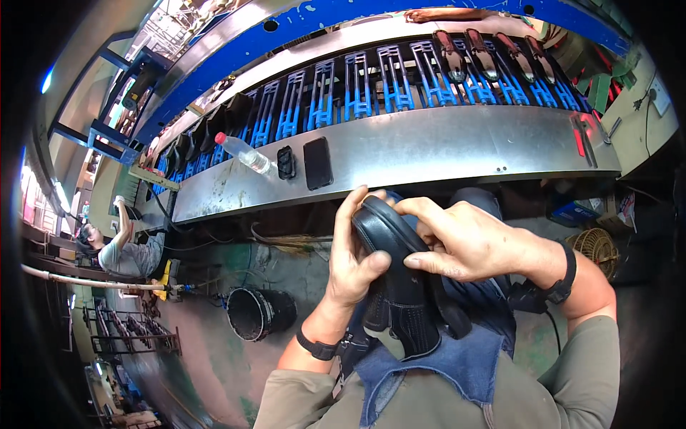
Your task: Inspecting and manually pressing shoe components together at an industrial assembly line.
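Note:
A black shoe (401, 304) is between my two hands above my lap, its rounded toe end pointing away from me. My left hand (350, 268) is closed around its left side, with the thumb lying over the upper. My right hand (464, 239) pinches the right edge near the toe, thumb and fingers on a black sole (449, 309) that runs along that side. The sole's near end seems to stand apart from the upper. A blue denim apron (468, 365) lies under the shoe's near end.
Ahead is a metal ledge (429, 146) with a phone (318, 163), a small black case (286, 163), a bottle (246, 154) and tools (582, 139). Behind it, blue racks (357, 86) carry brown shoes (450, 57). A black bucket (261, 313) and another person (128, 250) are left.

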A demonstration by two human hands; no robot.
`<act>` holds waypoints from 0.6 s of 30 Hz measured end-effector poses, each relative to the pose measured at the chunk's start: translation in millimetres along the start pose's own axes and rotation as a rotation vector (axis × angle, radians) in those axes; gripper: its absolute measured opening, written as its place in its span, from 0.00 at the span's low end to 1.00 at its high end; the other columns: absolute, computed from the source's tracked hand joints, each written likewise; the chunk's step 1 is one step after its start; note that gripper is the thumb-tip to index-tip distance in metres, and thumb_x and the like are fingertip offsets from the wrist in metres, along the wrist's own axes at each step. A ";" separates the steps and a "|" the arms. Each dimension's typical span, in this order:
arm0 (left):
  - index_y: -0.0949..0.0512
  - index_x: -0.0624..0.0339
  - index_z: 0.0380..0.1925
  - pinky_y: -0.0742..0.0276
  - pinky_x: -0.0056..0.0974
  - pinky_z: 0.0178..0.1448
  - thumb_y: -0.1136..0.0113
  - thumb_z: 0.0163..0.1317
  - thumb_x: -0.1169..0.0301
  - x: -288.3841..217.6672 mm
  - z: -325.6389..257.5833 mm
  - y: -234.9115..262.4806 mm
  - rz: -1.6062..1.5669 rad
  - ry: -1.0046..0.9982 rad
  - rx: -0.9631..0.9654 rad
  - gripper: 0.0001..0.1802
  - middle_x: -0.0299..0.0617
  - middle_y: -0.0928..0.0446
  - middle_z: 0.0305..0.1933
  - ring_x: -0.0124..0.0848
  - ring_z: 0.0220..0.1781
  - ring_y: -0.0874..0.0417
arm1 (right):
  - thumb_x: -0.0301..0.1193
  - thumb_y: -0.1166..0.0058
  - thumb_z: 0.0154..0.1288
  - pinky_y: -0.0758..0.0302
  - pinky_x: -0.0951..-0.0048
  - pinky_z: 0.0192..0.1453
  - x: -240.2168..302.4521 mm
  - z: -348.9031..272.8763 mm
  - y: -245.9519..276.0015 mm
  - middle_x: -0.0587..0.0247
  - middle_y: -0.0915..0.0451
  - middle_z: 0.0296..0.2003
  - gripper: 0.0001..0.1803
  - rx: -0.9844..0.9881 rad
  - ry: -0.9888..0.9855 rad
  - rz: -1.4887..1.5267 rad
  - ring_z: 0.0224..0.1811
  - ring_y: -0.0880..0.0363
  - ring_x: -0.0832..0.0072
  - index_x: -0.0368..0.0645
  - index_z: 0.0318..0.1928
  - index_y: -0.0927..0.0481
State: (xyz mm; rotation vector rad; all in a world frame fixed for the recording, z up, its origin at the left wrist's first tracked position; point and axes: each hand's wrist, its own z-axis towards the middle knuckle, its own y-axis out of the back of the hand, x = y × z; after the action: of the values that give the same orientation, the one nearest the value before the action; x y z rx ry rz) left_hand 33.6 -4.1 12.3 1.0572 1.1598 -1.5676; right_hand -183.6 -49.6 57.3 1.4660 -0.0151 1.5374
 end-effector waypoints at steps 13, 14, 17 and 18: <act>0.31 0.65 0.65 0.30 0.41 0.69 0.38 0.69 0.57 -21.6 -1.4 -8.0 0.324 -0.180 -0.007 0.31 0.49 0.25 0.61 0.36 0.62 0.22 | 0.24 0.47 0.57 0.22 0.57 0.29 -12.4 1.8 -4.9 0.47 0.20 0.28 0.27 -0.147 0.180 0.252 0.25 0.18 0.50 0.33 0.59 0.32; 0.31 0.65 0.66 0.30 0.41 0.69 0.38 0.69 0.55 -21.3 -1.3 -10.4 0.297 -0.164 0.005 0.33 0.49 0.25 0.61 0.36 0.62 0.23 | 0.26 0.47 0.59 0.20 0.56 0.31 -11.1 0.1 -2.1 0.43 0.19 0.31 0.27 -0.097 0.135 0.360 0.28 0.16 0.47 0.32 0.59 0.32; 0.32 0.64 0.66 0.30 0.42 0.69 0.38 0.69 0.49 -18.8 -3.8 -8.1 0.310 -0.149 0.027 0.37 0.49 0.25 0.61 0.37 0.63 0.23 | 0.35 0.39 0.61 0.21 0.56 0.28 16.3 -1.2 -0.1 0.45 0.20 0.25 0.33 -0.054 0.007 0.099 0.24 0.18 0.46 0.30 0.61 0.35; 0.32 0.64 0.67 0.30 0.42 0.69 0.38 0.68 0.46 -18.2 -5.3 -6.6 0.348 -0.154 0.035 0.39 0.49 0.26 0.61 0.37 0.63 0.23 | 0.37 0.37 0.61 0.22 0.55 0.26 23.2 2.4 3.9 0.45 0.21 0.21 0.35 -0.058 0.069 -0.048 0.23 0.18 0.46 0.27 0.61 0.36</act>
State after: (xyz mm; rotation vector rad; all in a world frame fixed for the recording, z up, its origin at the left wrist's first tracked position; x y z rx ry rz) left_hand 32.2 5.0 30.1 1.0754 0.7988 -1.3700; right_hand -179.6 -39.0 78.0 1.3573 0.0163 1.5354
